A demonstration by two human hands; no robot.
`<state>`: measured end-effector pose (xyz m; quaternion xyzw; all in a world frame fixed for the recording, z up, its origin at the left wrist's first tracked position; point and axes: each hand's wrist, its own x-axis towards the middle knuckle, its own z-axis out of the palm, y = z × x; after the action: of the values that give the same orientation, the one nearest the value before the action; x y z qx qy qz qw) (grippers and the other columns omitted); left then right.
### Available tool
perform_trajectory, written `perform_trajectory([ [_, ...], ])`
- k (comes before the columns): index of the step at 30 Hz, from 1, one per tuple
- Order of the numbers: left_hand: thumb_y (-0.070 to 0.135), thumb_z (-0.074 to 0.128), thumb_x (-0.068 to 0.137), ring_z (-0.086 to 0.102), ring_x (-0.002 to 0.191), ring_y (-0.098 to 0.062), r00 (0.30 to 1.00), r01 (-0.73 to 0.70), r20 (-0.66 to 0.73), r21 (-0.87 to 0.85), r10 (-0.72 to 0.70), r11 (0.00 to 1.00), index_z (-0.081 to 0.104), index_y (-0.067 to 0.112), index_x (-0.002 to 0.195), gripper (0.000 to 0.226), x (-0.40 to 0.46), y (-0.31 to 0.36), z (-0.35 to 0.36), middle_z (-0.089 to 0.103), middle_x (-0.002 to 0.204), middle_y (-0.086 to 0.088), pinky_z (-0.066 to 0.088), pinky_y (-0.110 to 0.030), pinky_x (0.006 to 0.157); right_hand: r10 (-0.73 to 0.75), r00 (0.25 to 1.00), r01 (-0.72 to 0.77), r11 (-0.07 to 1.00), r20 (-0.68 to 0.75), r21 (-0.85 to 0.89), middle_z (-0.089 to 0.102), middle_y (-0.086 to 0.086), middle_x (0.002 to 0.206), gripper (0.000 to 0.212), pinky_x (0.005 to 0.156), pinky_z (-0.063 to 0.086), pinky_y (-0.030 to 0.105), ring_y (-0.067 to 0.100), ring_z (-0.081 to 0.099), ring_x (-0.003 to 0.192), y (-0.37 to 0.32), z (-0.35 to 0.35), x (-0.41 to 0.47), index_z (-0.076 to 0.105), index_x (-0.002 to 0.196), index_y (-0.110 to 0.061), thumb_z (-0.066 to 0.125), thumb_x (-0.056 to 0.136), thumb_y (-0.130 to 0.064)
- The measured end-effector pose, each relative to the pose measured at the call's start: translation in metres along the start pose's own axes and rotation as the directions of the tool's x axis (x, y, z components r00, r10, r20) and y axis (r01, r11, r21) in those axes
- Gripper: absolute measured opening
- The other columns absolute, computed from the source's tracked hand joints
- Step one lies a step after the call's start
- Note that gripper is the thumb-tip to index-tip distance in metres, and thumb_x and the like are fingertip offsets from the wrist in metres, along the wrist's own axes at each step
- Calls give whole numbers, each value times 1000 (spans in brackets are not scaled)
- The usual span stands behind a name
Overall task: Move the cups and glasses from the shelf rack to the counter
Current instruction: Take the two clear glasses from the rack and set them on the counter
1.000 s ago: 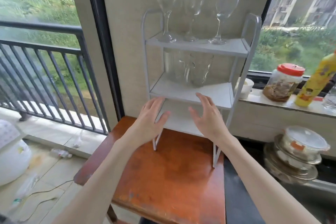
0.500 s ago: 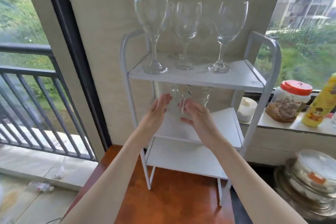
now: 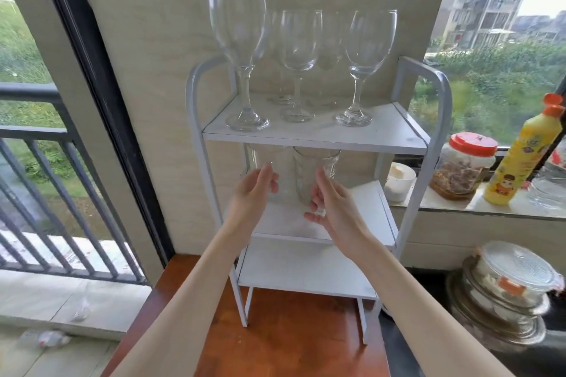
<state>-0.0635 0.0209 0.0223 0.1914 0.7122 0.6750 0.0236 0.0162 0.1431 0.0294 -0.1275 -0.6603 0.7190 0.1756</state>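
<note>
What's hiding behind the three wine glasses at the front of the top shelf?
Behind the front wine glasses on the top shelf stand at least two more stemmed glasses, near the wall. Their bowls overlap through the clear glass, so the exact count is unclear.

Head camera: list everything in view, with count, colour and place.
rack: one, white, on wooden table
wine glasses: at least four, clear, top shelf
tumblers: two, clear, middle shelf
table: one, reddish-brown, below rack
jar: one, red lid, windowsill
bottle: one, yellow, windowsill
small cup: one, white, windowsill
lidded dishes: stack, glass, lower right
left hand: open, beside left tumbler
right hand: open, beside right tumbler
</note>
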Motion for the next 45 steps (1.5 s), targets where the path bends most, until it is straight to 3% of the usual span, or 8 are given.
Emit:
perform_trajectory([
  [5, 39, 40, 95, 28, 49, -8, 989, -65, -139, -59, 56, 996, 32, 15, 60, 43, -30, 11, -11, 30, 53, 5, 27, -27, 57, 30, 996, -33, 999, -80, -37, 33, -9, 52, 44, 60, 40, 26, 11, 33, 50, -2, 1, -33, 37, 59, -20, 41, 92, -48],
  [13, 43, 50, 89, 23, 44, -6, 976, -68, -214, -144, 36, 987, 41, 11, 61, 44, -129, 20, -46, 26, 53, -2, 24, -15, 41, 41, 988, -40, 999, -149, 10, 32, -9, 47, 48, 59, 35, 26, 11, 32, 50, 2, 6, -144, 38, 52, -22, 40, 94, -44],
  [17, 47, 52, 86, 23, 43, -8, 990, 23, -130, -202, -51, 979, 40, 11, 61, 46, -185, 19, -58, 26, 50, 0, 25, -18, 41, 80, 968, -82, 997, -238, 3, 32, -9, 46, 49, 62, 37, 27, 11, 32, 48, 17, 1, -209, 36, 50, -22, 39, 95, -42],
  [21, 34, 54, 89, 27, 47, -13, 974, 208, -25, -285, -224, 936, 36, 12, 55, 44, -235, 13, -44, 29, 50, -3, 34, -26, 54, 106, 939, -112, 994, -327, -1, 34, -10, 45, 44, 56, 34, 24, 9, 32, 45, 32, -17, -271, 36, 55, -21, 40, 96, -37],
  [25, 28, 54, 90, 27, 47, -13, 964, 265, 93, -301, -249, 916, 34, 15, 50, 46, -280, 14, -13, 31, 48, -3, 27, -31, 57, 83, 904, -107, 994, -420, -34, 32, -9, 49, 42, 51, 28, 24, 10, 28, 47, 36, -55, -336, 36, 54, -23, 40, 95, -33],
  [29, 23, 54, 88, 27, 41, -9, 940, 324, 223, -344, -258, 881, 36, 17, 48, 45, -321, 25, 29, 31, 36, 10, 25, -30, 55, 87, 825, -145, 987, -559, -61, 33, -7, 51, 38, 56, 31, 28, 11, 30, 52, 28, -100, -399, 37, 53, -24, 41, 89, -35],
  [34, 24, 55, 87, 26, 44, -12, 896, 377, 368, -335, -249, 863, 35, 22, 41, 50, -393, 48, 111, 32, 35, 9, 23, -32, 53, 95, 691, -132, 991, -717, 4, 36, -9, 46, 38, 55, 34, 27, 11, 33, 49, 20, -165, -495, 38, 53, -24, 41, 90, -33],
  [45, 29, 61, 85, 24, 40, -9, 637, 512, 734, -175, -236, 841, 36, 19, 50, 44, -640, 98, 298, 28, 37, 10, 19, -32, 53, 96, 315, -122, 991, -944, 60, 32, -11, 45, 36, 64, 34, 29, 10, 29, 48, -2, -317, -763, 37, 60, -23, 38, 93, -36],
])
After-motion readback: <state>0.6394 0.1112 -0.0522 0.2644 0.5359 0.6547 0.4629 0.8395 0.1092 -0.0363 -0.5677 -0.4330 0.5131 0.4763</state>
